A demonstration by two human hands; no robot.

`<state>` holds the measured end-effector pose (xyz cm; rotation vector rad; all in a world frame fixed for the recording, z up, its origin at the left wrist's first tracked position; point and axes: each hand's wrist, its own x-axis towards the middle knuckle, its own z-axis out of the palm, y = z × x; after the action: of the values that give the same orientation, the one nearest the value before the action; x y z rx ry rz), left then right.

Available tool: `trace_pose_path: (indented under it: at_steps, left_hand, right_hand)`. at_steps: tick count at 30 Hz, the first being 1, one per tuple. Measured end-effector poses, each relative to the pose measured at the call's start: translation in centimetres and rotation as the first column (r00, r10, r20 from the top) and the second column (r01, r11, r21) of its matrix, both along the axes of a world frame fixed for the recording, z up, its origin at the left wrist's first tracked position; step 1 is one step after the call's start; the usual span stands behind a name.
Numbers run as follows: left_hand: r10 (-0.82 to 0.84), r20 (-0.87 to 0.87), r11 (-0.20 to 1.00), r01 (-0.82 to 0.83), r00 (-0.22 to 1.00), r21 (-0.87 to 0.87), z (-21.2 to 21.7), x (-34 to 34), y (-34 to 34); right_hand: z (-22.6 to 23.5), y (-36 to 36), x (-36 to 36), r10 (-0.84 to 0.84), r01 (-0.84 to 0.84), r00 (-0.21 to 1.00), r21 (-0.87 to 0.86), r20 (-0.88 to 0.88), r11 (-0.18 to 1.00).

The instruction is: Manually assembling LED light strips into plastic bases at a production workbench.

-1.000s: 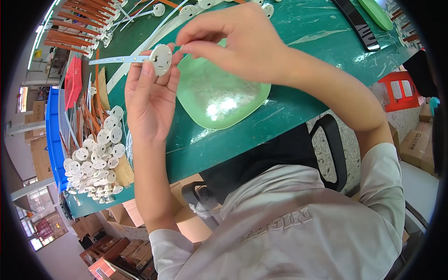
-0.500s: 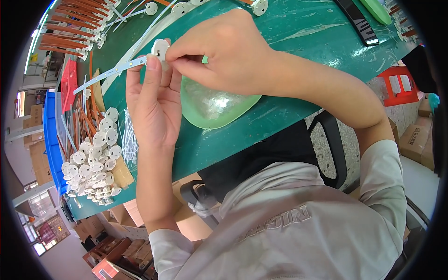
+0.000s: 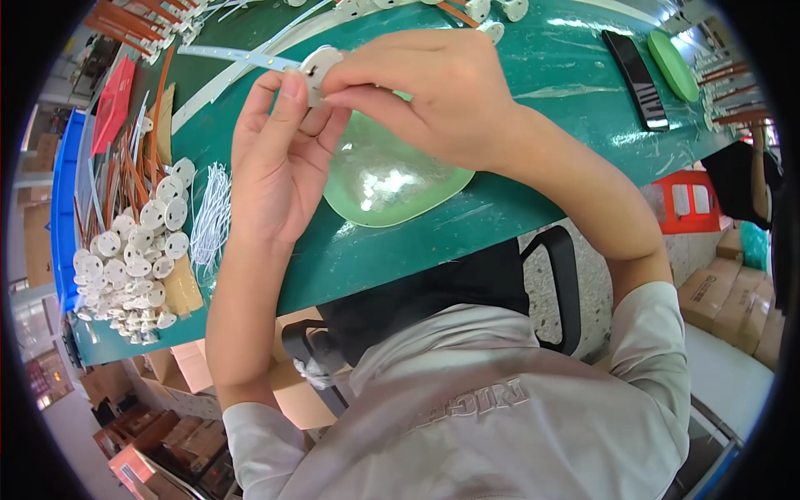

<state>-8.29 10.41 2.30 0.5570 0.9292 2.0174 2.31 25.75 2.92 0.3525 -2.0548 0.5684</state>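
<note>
Disc (image 3: 320,65), white and slotted, is held up at the far-left edge of the green tray (image 3: 358,215). The left hand (image 3: 279,162) pinches it between thumb and fingers, with the end of one pale light strip (image 3: 237,56) that runs out to the left; the right hand (image 3: 433,96) presses thumb and forefinger together at the disc's rim — what lies between those tips I cannot tell. I judge the step to be fine handwork at the rim, the left hand steadying; the next move seems to call for a still left pinch and small, exact fingertip motion. Counted: one disc and one strip in hand, and one tray, its small shiny pieces (image 3: 379,183) too fine to number. Left of the tray lies one bundle of white wires (image 3: 211,217); farther left, one heap of white discs (image 3: 125,267) — well over twenty, overlapping too much for an exact figure — and one blue bin (image 3: 65,208). Beyond the tray, at least three loose discs (image 3: 492,32) show; well to its right are one black bar (image 3: 637,79), one green dish (image 3: 673,67) and one red stool (image 3: 690,223).
</note>
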Motion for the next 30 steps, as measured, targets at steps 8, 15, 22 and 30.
trace_pose_path:
  at_steps: [8,15,22,30]
  left_hand:
    - [-0.025,0.062,0.996,0.02,0.998,0.083,0.0,1.5,0.7]
    - [-0.048,0.046,0.993,0.043,0.998,0.106,-0.6,1.4,1.0]
    - [0.093,-0.176,0.995,-0.085,0.98,0.049,0.5,-0.1,0.3]
    - [-0.101,-0.984,0.432,-0.897,-0.148,0.091,7.6,-10.3,-8.9]
  right_hand:
    - [-0.4,-0.6,-0.8,-0.092,0.119,0.978,0.139,-0.188,0.983]
    - [-0.6,-1.2,-1.6,-0.113,0.158,0.946,0.129,-0.305,0.979]
    - [-0.6,-0.8,-2.2,-0.02,0.033,0.969,0.05,-0.246,0.998]
    - [1.3,4.2,0.2,-0.303,0.322,0.942,0.147,-0.143,0.935]
